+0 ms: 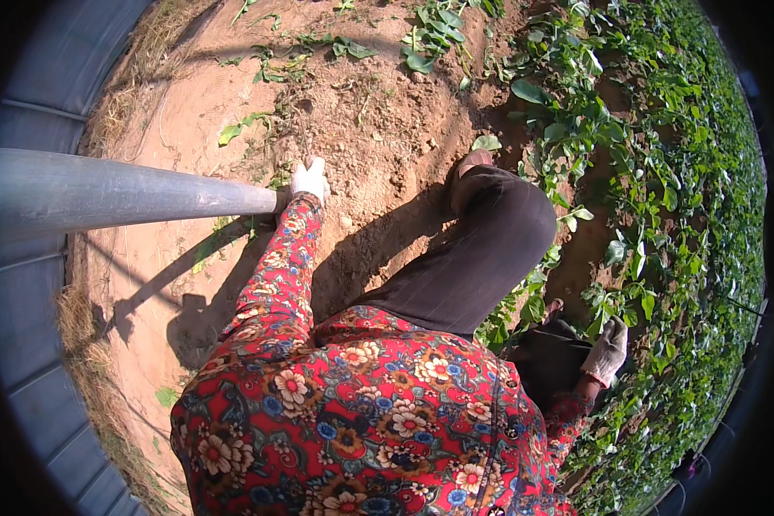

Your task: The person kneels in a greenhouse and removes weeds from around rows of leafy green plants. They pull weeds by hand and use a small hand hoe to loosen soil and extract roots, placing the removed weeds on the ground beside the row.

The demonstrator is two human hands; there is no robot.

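Observation:
My left hand (309, 178), in a white glove, reaches out to the bare soil just beside the lower end of a grey metal post (168, 195). From its fingers a thin tool (306, 138) seems to point away along the ground; what it is cannot be made out clearly. My right hand (608, 353), in a soiled light glove, hangs at the right near my dark trouser leg, its fingers bent over green leaves. Whether anything lies within those fingers is hidden. Loose, crumbly soil (387, 135) spreads ahead of my left hand, with cut or wilted leafy stems (277, 68) on it.
Dense rows of green leafy plants (677, 193) fill the right side. My bent knee (522, 213) and shoe (476, 158) are at their edge. The metal post rises close by my left arm. Dry straw (80, 322) lines a grey sheet wall (22, 309) at the far left.

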